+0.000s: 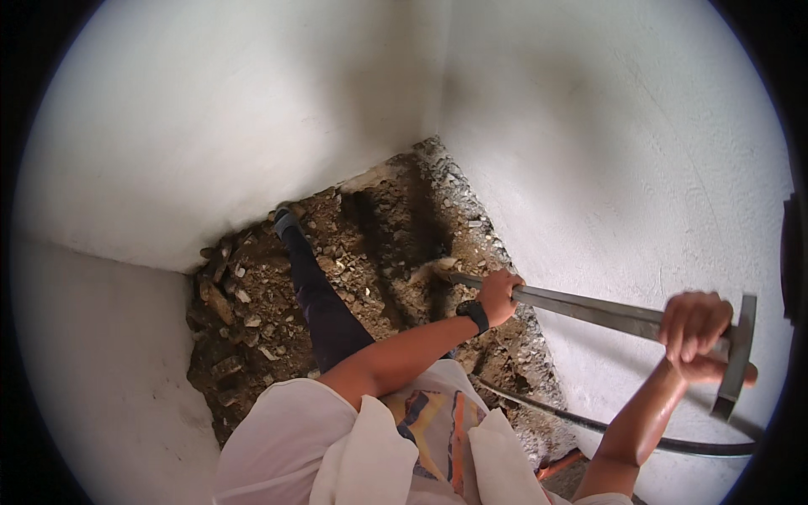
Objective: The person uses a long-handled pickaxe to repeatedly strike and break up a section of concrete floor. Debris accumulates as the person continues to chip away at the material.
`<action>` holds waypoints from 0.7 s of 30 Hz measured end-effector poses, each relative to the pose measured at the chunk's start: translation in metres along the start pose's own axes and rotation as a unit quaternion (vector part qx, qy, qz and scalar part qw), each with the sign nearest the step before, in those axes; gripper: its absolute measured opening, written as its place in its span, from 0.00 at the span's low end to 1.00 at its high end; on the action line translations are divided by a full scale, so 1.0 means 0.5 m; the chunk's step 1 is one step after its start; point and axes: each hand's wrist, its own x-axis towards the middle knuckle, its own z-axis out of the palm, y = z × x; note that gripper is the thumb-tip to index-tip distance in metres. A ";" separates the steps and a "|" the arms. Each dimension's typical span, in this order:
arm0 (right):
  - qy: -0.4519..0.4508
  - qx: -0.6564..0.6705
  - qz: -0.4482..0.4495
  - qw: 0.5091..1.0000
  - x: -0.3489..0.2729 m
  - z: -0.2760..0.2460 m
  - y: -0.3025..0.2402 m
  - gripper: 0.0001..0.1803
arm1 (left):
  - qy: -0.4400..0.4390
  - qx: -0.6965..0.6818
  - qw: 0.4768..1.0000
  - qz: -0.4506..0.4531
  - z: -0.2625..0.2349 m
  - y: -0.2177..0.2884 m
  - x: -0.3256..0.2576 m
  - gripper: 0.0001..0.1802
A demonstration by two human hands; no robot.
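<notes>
White plastered walls (210,126) close round a dug-up floor of dirt and rubble (370,244). The left hand (498,296) and the right hand (697,335) both grip a long metal bar (589,310).

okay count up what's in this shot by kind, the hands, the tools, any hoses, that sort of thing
Hands: 2, the left hand and right hand, both closed on the bar
Long metal digging bar with a T grip: 1
Black hose: 1
Wristwatch: 1
Shoe in the rubble pit: 1
Total: 6
</notes>
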 end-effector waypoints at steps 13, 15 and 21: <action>0.547 0.275 0.168 0.772 -0.493 0.127 0.024 0.24 | -0.333 0.112 0.934 0.057 0.022 -0.175 -0.043 0.16; 0.616 0.318 0.214 0.688 -0.565 0.157 0.065 0.25 | -0.457 0.143 0.878 0.020 0.041 -0.240 -0.046 0.17; 0.743 0.234 0.435 0.452 -0.726 0.237 0.208 0.30 | -0.521 0.206 0.821 0.105 0.125 -0.370 -0.114 0.09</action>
